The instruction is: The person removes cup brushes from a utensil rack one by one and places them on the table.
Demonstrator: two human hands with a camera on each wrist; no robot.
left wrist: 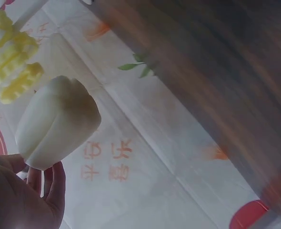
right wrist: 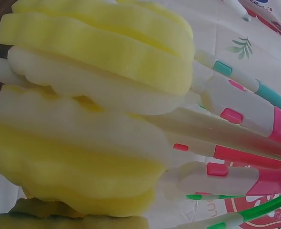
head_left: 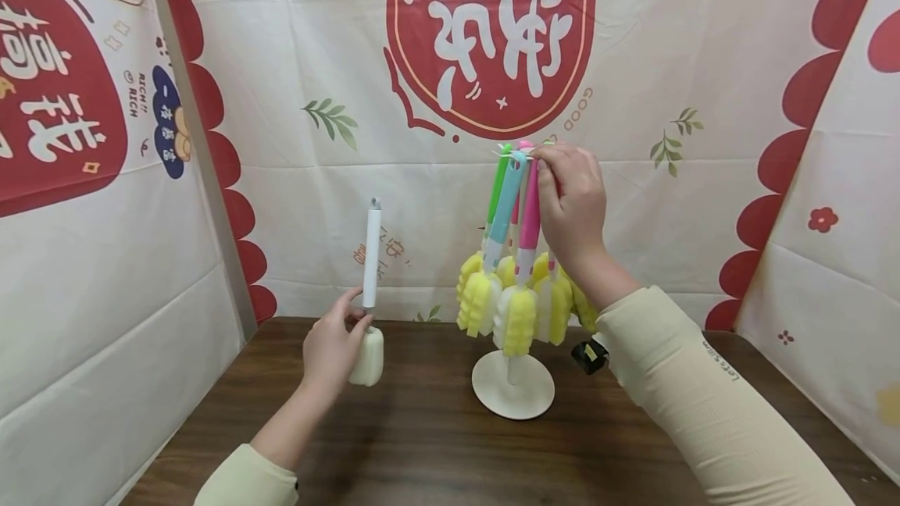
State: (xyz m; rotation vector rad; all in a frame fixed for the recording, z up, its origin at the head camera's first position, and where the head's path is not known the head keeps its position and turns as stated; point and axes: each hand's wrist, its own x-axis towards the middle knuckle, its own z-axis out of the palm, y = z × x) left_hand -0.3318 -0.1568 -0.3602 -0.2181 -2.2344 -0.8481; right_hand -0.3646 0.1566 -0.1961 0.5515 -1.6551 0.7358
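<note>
My left hand (head_left: 330, 350) pinches a white-handled sponge brush (head_left: 373, 260) at its neck, handle pointing up and pale sponge head below. The left wrist view shows that sponge head (left wrist: 59, 121) close up, beyond the fingertips. To the right stands a white rotating stand (head_left: 513, 400) hung with several cup brushes, their yellow-and-white sponge heads (head_left: 518, 322) hanging down. At the stand's top, my right hand (head_left: 573, 197) pinches the upper end of a pink-handled sponge brush (head_left: 530, 217); its fingers partly hide the hook there. Pink handles (right wrist: 274, 181) also show in the right wrist view.
The stand rests on a dark wooden table (head_left: 415, 428). A small black object (head_left: 589, 358) lies behind my right forearm. Printed cloth walls (head_left: 281, 201) enclose the back and both sides.
</note>
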